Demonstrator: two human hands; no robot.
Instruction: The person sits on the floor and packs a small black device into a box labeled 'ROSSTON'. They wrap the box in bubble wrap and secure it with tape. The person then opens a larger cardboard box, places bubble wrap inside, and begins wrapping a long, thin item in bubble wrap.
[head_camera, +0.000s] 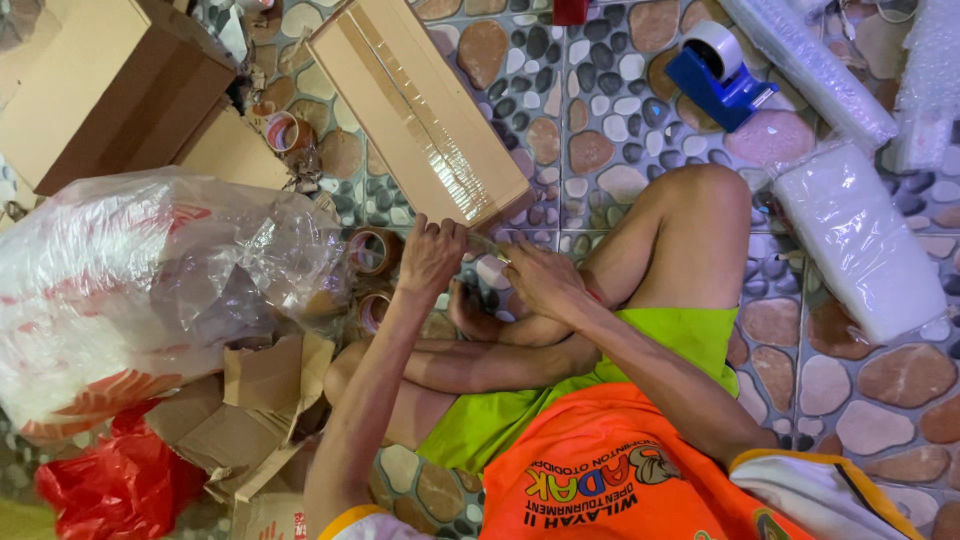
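The floor (600, 120) was pebble-patterned tile in brown, white and dark grey, evenly lit, with bare stretches at twelve and five o'clock.

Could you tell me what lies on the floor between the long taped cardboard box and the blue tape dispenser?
In the head view, only bare pebble-pattern tiled floor shows between the long taped cardboard box and the blue tape dispenser; nothing lies there.

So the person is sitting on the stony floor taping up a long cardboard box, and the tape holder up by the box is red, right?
Nearly. The head view shows the tape holder is blue, not red. The rest holds: the person sits on the stony floor, with the left hand and right hand at the near end of the long cardboard box, pulling clear tape.
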